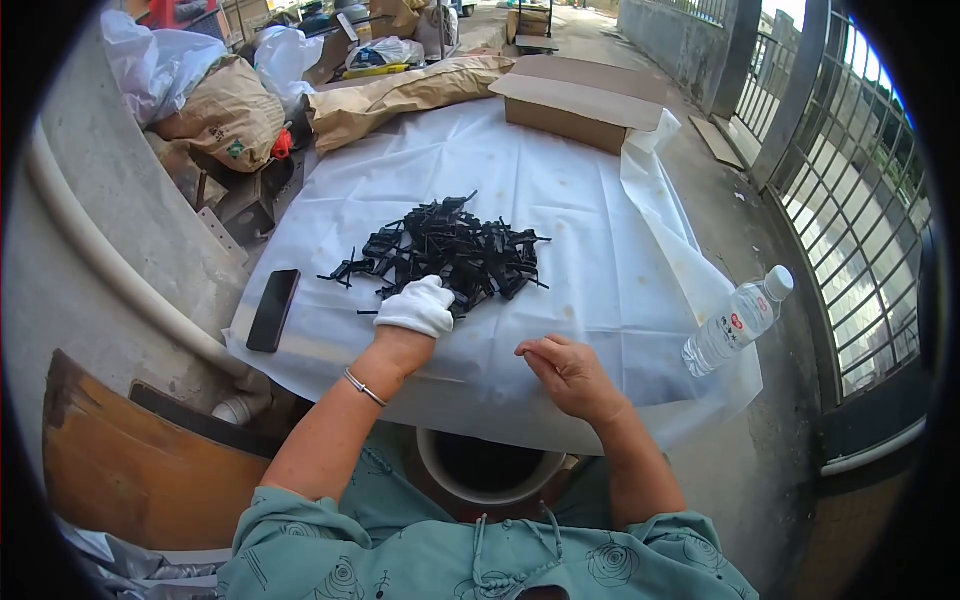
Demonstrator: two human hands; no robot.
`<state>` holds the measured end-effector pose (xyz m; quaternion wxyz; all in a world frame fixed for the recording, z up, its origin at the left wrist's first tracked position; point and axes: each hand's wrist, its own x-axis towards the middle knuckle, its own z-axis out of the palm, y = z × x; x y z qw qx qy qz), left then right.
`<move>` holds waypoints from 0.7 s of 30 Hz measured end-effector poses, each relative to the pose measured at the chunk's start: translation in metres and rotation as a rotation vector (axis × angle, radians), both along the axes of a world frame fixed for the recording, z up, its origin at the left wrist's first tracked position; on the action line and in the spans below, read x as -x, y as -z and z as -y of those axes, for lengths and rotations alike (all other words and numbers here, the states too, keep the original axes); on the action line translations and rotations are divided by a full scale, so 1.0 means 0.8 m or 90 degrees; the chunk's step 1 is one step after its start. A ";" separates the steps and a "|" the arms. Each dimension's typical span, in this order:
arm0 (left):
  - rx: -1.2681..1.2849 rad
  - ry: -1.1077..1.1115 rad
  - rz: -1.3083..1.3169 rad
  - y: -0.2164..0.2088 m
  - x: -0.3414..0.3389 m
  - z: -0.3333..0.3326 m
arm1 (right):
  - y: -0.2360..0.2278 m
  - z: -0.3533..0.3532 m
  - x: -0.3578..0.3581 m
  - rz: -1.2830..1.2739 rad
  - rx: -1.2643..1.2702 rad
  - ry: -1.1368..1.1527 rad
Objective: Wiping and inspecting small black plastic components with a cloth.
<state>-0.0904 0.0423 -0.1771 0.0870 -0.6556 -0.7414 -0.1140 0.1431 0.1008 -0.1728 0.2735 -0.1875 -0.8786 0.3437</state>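
A loose pile of small black plastic parts with thin stems [470, 240] lies in the middle of the white-covered table [590, 275]. My left hand [418, 306], in a white glove, rests at the near edge of the pile with its fingers curled against the parts. What those fingers hold, if anything, is hidden. Bare and a little to the right of the pile, my right hand [572, 375] hovers over the near part of the sheet. Its thumb and fingers are pressed together, and I cannot make out anything between them.
A dark phone [273, 311] lies at the table's left edge. On the right stands a tilted-looking clear water bottle [738, 322] with a white cap. An open cardboard box [565, 120] and brown paper [400, 98] sit at the far edge. Below the near edge is a round bucket [440, 475].
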 end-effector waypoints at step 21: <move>-0.220 0.020 0.918 -0.039 -0.023 0.090 | 0.231 0.196 0.002 0.609 -0.057 -0.443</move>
